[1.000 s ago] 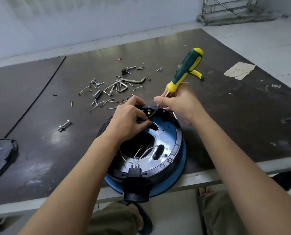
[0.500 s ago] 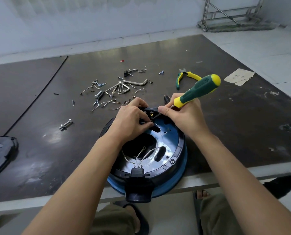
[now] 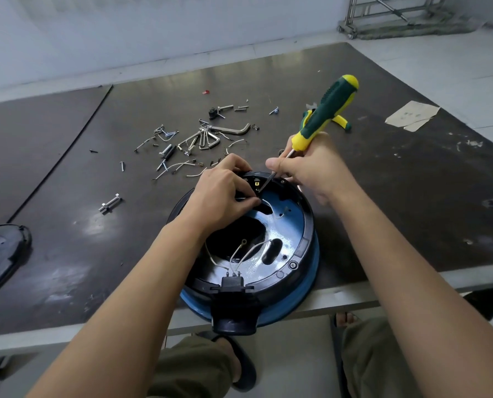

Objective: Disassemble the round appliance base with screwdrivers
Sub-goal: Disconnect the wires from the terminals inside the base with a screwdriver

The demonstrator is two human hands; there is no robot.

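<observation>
The round appliance base (image 3: 286, 225) lies underside up at the near edge of the dark table (image 3: 411, 196), between the person's forearms, with its blue lower rim and a black plug housing (image 3: 233, 285) jutting out past the table edge. The left hand (image 3: 220, 196) grips the base at its far left rim: the fingers curl over the black edge and the fingertips press on a dark part just inside (which part it is cannot be told). The right hand (image 3: 311, 170) holds the screwdriver (image 3: 325, 110) low down, thumb and forefinger pinching the metal shaft just under the yellow collar, while the green and yellow handle tilts up and away to the right. The tip reaches down inside the far rim, just beside a small brass terminal (image 3: 257, 184). Thin white wires (image 3: 248, 254) run from the plug housing across the open middle of the base. Beyond the hands, loose screws and hex keys (image 3: 202, 139) lie scattered on the table, a single bolt (image 3: 110, 203) sits apart to the left, and yellow-handled pliers (image 3: 343, 123) lie behind the screwdriver. A black lid (image 3: 1, 251) rests at the far left, and a paper scrap (image 3: 413, 115) lies at the table's right corner.
</observation>
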